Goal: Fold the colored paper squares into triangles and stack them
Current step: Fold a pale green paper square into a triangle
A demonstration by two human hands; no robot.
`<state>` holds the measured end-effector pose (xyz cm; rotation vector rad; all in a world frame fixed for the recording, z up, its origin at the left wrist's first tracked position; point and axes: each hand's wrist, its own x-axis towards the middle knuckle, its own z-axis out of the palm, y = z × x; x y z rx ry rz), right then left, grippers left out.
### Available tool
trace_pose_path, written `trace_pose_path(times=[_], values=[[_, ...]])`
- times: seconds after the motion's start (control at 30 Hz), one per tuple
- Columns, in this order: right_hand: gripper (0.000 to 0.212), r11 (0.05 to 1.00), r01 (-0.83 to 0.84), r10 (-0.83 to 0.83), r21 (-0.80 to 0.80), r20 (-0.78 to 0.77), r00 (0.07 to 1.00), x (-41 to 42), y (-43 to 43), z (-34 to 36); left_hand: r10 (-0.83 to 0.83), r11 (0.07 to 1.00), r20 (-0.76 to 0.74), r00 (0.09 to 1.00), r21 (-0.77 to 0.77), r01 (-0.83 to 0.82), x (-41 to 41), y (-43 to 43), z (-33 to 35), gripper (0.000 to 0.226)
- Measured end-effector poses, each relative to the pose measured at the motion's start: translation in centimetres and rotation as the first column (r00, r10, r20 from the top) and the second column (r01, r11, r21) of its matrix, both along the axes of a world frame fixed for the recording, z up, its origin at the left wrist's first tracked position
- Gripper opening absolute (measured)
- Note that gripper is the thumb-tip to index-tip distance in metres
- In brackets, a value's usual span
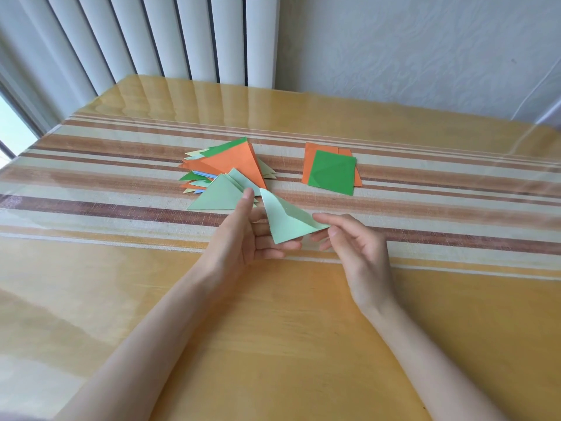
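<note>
The triangle pile (pixel 233 161) lies just beyond the left hand (pixel 243 238), the nearer one, whose fingers (pixel 270 253) cradle the half-folded paper (pixel 285 223) above the tabletop (pixel 273 329). The right hand (pixel 355 250) pinches its right corner. Unfolded squares (pixel 332 173) lie further right.

Setting: a room in a home, probably a dining or living area. Indicators: a table (pixel 273 344) covered with a yellow cloth (pixel 425 214) carrying beige, orange and brown stripes, itself protected by a clear glossy plastic sheet (pixel 188 98) that reflects the surroundings; white vertical blinds (pixel 136 34) hanging behind the far left edge of the table; a wall (pixel 425 41) finished in pale embossed floral wallpaper; a window (pixel 12 132) admitting daylight at the left edge.
</note>
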<state>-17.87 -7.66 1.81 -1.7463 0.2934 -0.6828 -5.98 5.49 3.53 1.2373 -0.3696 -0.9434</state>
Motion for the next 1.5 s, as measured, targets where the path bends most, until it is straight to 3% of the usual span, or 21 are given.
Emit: trace_pose_path(times=[0.03,0.1,0.2,0.23,0.3,0.4,0.47,0.53,0.57,0.6,0.67,0.7,0.77,0.83,1.0,1.3,1.5], values=[[0.023,0.994,0.005,-0.004,-0.110,0.011,1.000,0.0,0.0,-0.2,-0.006,1.000,0.019,1.000,0.026,0.005,0.0,0.0,0.0,0.064],[0.028,0.941,0.017,-0.005,-0.338,0.035,0.999,0.0,-0.1,-0.5,0.007,0.999,0.114,0.994,0.040,-0.012,-0.2,0.1,-0.3,0.060],[0.027,0.897,0.000,0.029,-0.443,0.059,0.998,-0.1,0.1,-0.6,0.082,0.996,0.180,0.980,0.019,-0.087,-0.2,0.2,-0.9,0.042],[0.024,0.915,-0.004,0.028,-0.402,0.052,0.998,-0.1,0.3,-0.5,0.109,0.994,0.200,0.974,0.010,-0.113,-0.1,0.2,-1.0,0.039],[0.018,0.986,-0.019,0.022,-0.168,0.016,1.000,0.0,0.7,-0.3,0.136,0.991,0.242,0.961,-0.025,-0.134,-0.1,0.1,-0.9,0.032],[0.014,0.990,-0.035,0.040,0.138,-0.039,0.998,0.2,0.9,0.2,0.098,0.994,0.294,0.951,-0.070,-0.081,-0.3,0.2,-0.7,0.025],[0.003,0.978,-0.053,0.067,0.201,-0.061,0.996,0.4,0.7,0.4,0.061,0.997,0.316,0.947,-0.065,-0.042,-0.3,0.2,-0.8,0.022],[0.009,0.998,0.012,-0.010,0.062,-0.044,0.999,0.4,0.2,0.3,0.119,0.993,0.379,0.918,-0.044,-0.110,-0.2,0.1,-1.1,0.025],[0.008,0.985,0.072,-0.072,-0.159,0.006,0.997,0.4,-0.5,0.1,0.192,0.979,0.505,0.841,-0.040,-0.200,0.0,0.2,-1.5,0.029],[0.006,0.906,0.121,-0.103,-0.406,0.064,0.993,0.3,-1.2,-0.2,0.253,0.952,0.685,0.683,-0.053,-0.300,0.3,0.3,-2.0,0.032],[0.011,0.682,0.134,-0.081,-0.719,0.107,0.991,-0.1,-2.2,-0.6,0.216,0.908,0.953,0.214,-0.115,-0.402,0.4,0.9,-2.2,0.036],[0.011,0.613,0.100,-0.070,-0.784,0.072,0.995,-0.6,-2.4,-0.8,0.122,0.924,0.991,0.049,-0.095,-0.371,0.0,1.1,-2.3,0.035],[0.010,0.474,0.039,-0.057,-0.879,0.014,0.998,-1.5,-2.5,-1.1,-0.082,0.967,0.982,-0.171,0.037,-0.253,-1.1,1.5,-2.6,0.031],[0.013,0.366,-0.034,-0.038,-0.930,-0.052,0.998,-2.8,-2.7,-1.6,-0.233,0.966,0.935,-0.266,0.190,-0.177,-2.3,1.9,-3.6,0.032],[0.029,0.358,-0.194,-0.035,-0.914,-0.220,0.975,-4.7,-2.8,-2.1,-0.421,0.904,0.883,-0.208,0.391,-0.171,-3.8,2.8,-3.9,0.049],[0.037,0.383,-0.200,-0.097,-0.902,-0.254,0.962,-5.5,-2.5,-2.3,-0.518,0.850,0.779,-0.354,0.424,-0.312,-4.1,2.9,-3.2,0.046],[0.036,0.381,-0.197,-0.103,-0.903,-0.253,0.962,-5.6,-2.4,-2.4,-0.534,0.814,0.812,-0.234,0.419,-0.403,-3.2,5.2,-2.8,0.042]])
